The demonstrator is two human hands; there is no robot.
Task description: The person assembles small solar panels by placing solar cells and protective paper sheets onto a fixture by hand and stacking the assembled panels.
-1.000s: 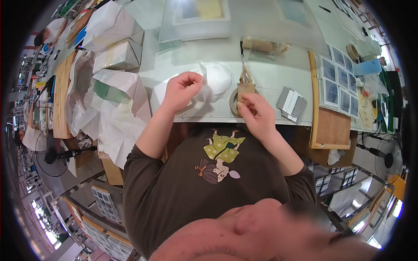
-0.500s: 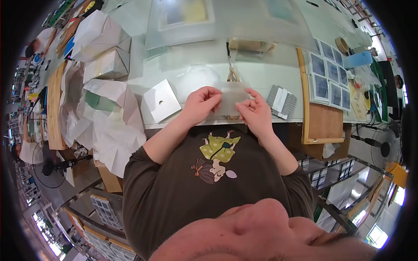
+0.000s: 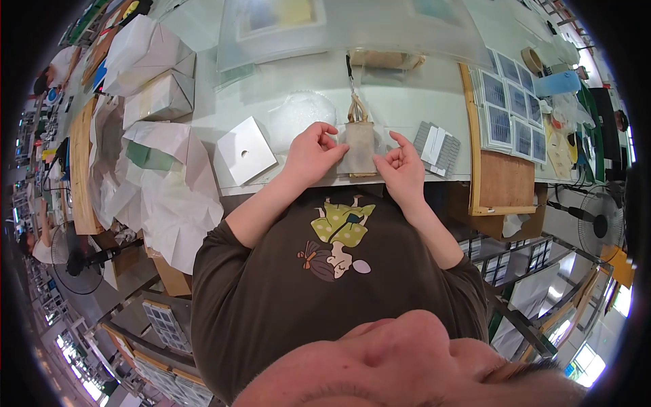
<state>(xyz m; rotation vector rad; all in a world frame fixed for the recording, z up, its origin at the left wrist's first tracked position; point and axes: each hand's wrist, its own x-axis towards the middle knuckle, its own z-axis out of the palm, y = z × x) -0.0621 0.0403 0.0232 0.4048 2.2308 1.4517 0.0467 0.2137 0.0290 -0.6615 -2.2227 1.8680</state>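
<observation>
A small thin clear sheet (image 3: pixel 384 144) lies over a flat tan-grey block (image 3: pixel 359 139) at the table's front edge; the sheet's outline is faint. At the block's left side, my left hand (image 3: pixel 312 154) is closed, its thumb at the sheet's edge. On the other side my right hand (image 3: pixel 404 169) pinches the sheet low down with the thumb, index finger raised. Tan-sleeved wires (image 3: pixel 357 108) run from the block's far end. Left of my hands lies a white square plate (image 3: pixel 245 150) with a hole. Grey ribbed strips (image 3: pixel 437 148) with a white piece on top sit to the right.
A large translucent panel (image 3: pixel 352 34) spans above the far table. Bubble wrap (image 3: pixel 302 112) lies beyond my left hand. Crumpled white paper (image 3: pixel 173 197) and wrapped packs (image 3: pixel 159 102) are on the left. A wooden-edged board (image 3: pixel 503 183) with small solar panels (image 3: pixel 519 102) stands right.
Both hands have moved slightly away from my body. The sheet, held up hazy between them before, is now down over the tan block, which shows clearly.
</observation>
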